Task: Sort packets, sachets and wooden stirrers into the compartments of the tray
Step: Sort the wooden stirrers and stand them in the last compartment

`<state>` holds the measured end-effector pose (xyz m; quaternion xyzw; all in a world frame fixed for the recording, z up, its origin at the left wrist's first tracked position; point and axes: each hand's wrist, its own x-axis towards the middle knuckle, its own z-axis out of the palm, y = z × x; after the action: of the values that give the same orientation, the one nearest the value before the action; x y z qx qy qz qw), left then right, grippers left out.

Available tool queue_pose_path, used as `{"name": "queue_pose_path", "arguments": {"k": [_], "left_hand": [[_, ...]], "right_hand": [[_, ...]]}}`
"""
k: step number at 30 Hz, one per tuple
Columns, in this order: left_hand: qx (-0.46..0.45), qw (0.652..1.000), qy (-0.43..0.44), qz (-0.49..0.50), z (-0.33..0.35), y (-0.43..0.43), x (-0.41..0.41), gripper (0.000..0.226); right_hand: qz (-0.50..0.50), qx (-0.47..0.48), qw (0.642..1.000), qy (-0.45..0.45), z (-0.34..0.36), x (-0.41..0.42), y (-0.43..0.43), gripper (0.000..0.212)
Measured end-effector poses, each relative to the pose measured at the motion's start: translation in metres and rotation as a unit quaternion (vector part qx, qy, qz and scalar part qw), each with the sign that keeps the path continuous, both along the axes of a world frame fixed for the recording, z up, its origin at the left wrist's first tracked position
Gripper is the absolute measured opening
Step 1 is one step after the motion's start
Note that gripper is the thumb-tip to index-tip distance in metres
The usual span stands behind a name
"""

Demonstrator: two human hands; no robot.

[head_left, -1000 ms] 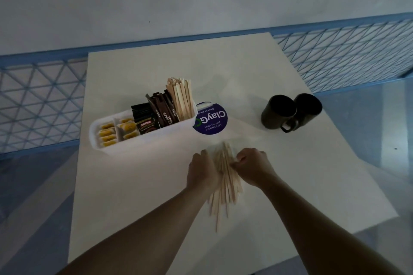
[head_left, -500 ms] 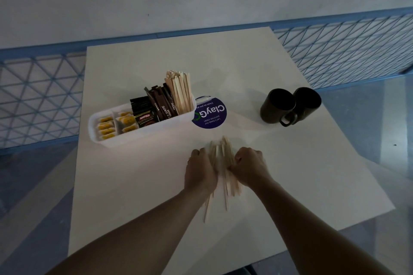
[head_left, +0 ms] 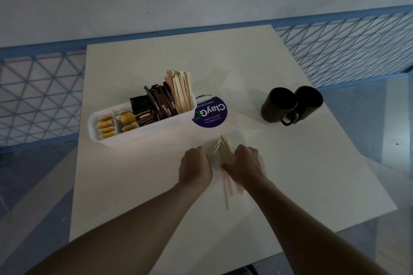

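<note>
Tray w/ tall stirrers is blocking 10 o'clock of bench; two mugs are standing at 2; room is lying open at 4 & 8.

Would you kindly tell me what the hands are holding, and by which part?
The right hand grips the wooden stirrers around the bundle's middle. The left hand curls against its left side; whether it grips cannot be told.

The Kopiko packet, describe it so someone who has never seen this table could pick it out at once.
On the pale table, look in the white tray left of the purple round sticker. In its middle stands the Kopiko packet: black, wide, with a red label, between yellow sachets to its left and slim brown stick sachets to its right.
</note>
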<state>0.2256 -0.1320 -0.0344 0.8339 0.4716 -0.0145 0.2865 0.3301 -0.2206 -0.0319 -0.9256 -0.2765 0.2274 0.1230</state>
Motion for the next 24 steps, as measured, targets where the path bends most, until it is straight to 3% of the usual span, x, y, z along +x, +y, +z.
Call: {"name": "queue_pose_path", "arguments": {"k": [6, 17, 24], "left_hand": [[-0.018, 0.998, 0.053, -0.019, 0.004, 0.002, 0.004, 0.025], [-0.018, 0.996, 0.076, -0.041, 0.010, 0.004, 0.007, 0.022], [-0.014, 0.996, 0.069, -0.061, 0.011, 0.005, 0.008, 0.026]], "right_hand": [[-0.030, -0.001, 0.999, 0.032, -0.006, 0.003, 0.008, 0.007], [-0.051, 0.002, 0.994, 0.093, -0.005, 0.010, 0.013, 0.007], [-0.037, -0.005, 0.996, 0.081, -0.004, 0.009, 0.015, 0.005]]}}
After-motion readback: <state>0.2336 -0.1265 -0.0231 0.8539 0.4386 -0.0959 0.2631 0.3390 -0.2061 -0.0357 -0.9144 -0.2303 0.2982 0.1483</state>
